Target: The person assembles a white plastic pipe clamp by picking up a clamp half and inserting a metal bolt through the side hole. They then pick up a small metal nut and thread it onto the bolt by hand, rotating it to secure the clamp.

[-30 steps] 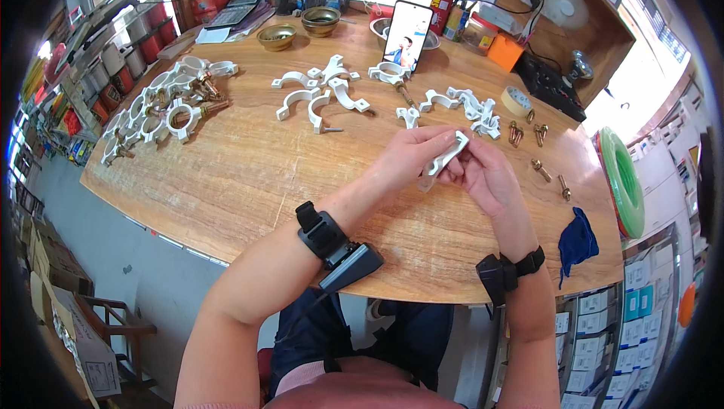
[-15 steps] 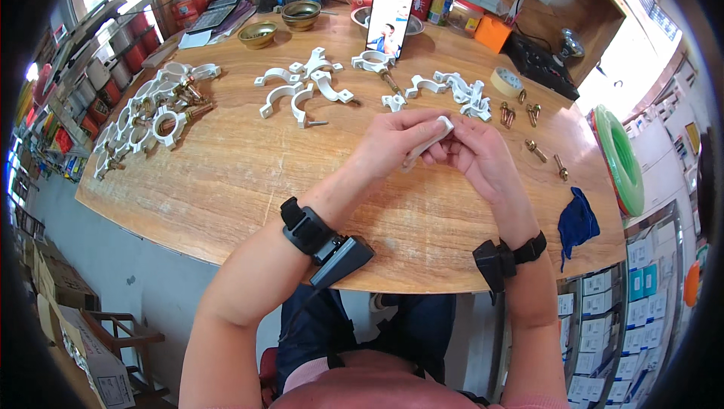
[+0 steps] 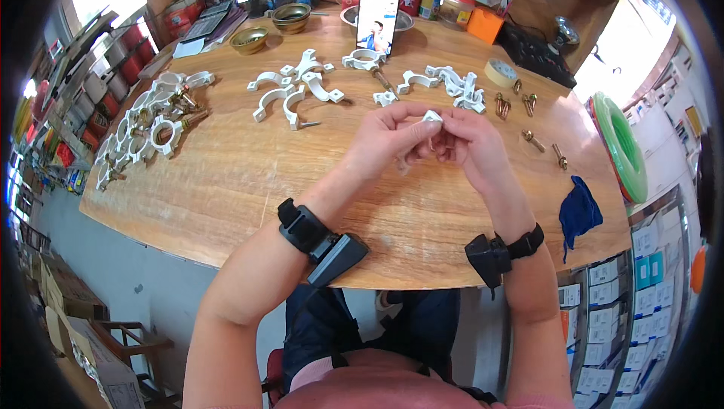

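Above the middle of the table, my left hand (image 3: 381, 141) is closed round a white half pipe clamp (image 3: 432, 116), its flat end showing between thumb and fingers. My right hand (image 3: 477, 150) meets it from the other side, fingertips pinched together at the clamp's end; whatever they hold there is hidden. Just beyond my hands are loose white clamp halves (image 3: 292, 110) to the left and a pile of more white clamp halves (image 3: 461, 91) to the right. A joined white ring clamp (image 3: 365, 59) with a brass-coloured bolt lies in front of the phone.
Several assembled clamps (image 3: 162, 134) with bolts are heaped at the left. Loose brass-coloured bolts (image 3: 533, 140), a tape roll (image 3: 501, 73) and a dark blue cloth (image 3: 580, 213) lie at the right. A phone (image 3: 377, 21) stands at the back near brass bowls (image 3: 249, 40).
The clamp half has turned in my fingers, so its end faces up more and less of its length shows. Both hands stay together; the whole view has shifted slightly.
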`<state>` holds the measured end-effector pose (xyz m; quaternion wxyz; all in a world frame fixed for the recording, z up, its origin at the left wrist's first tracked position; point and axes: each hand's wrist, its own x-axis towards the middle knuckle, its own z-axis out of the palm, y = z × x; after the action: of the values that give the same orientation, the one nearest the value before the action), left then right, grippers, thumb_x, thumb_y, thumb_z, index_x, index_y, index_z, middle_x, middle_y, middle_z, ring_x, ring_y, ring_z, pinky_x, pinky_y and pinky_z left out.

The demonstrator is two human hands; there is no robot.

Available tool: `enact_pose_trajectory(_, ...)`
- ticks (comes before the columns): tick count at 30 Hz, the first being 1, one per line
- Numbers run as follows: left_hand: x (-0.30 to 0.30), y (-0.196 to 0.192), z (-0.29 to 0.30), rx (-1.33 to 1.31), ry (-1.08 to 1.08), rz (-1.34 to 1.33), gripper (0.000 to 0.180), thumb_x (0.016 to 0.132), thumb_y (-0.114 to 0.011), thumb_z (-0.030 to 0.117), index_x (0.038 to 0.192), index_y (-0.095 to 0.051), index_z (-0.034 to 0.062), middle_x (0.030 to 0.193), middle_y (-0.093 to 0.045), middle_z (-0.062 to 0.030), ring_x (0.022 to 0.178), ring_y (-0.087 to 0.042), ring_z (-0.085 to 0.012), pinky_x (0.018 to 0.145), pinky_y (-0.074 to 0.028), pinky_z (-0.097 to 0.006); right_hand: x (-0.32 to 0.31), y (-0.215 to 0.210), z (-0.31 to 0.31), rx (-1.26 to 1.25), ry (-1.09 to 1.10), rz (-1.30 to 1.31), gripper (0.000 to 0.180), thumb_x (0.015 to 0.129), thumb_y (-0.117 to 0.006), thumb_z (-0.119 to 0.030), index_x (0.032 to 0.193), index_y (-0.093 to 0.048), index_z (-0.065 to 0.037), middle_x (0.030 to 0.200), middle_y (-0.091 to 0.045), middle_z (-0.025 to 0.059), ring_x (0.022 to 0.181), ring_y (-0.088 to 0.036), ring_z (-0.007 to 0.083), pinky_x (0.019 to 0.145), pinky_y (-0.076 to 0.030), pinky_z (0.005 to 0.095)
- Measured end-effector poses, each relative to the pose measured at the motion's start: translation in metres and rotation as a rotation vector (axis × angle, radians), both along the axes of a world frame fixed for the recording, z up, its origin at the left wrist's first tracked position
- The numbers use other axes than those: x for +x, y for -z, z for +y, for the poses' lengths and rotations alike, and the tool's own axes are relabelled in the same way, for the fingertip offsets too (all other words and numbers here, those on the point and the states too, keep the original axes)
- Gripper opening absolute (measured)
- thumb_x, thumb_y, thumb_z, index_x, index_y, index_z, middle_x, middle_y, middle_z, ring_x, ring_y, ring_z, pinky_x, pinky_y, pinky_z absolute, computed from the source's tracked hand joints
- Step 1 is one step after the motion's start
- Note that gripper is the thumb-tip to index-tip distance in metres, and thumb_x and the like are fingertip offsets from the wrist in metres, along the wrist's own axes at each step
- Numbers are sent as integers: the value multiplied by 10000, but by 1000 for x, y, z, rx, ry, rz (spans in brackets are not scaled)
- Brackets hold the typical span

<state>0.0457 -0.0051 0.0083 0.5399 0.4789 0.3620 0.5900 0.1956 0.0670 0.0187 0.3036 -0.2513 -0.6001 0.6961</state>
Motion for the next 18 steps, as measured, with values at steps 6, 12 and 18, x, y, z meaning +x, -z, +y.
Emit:
enact_pose_trajectory(6, 7, -1, -2, 68, -166, 14, 283, 809, -552, 151, 1047, -474, 21, 698, -528, -8, 612, -522, -74, 559, -478, -231, 2, 2, 3, 90, 166, -88, 248, 809, -519, -273, 784, -577, -32, 649, -543, 27, 562, -500, 107, 505, -398, 229)
enact_pose_trajectory(12, -16, -7, 1, 6, -132, -283, 238, 821, -536, 202, 984, -519, 30, 660, -487, -4, 656, -535, -84, 654, -497, -262, 7, 12, 13, 717, 103, -865, 296, 743, -559, -331, 764, -608, -40, 715, -592, 88, 616, -560, 184, 574, -440, 298)
enact_pose_trajectory(18, -25, 5, 9, -217, -210, 70, 241, 804, -568, 264, 853, -562, 28, 710, -586, -37, 576, -543, -95, 555, -465, -221, 11, -10, 2, 837, 211, -898, 300, 734, -570, -338, 770, -616, -44, 660, -596, 76, 623, -577, 203, 589, -439, 305)
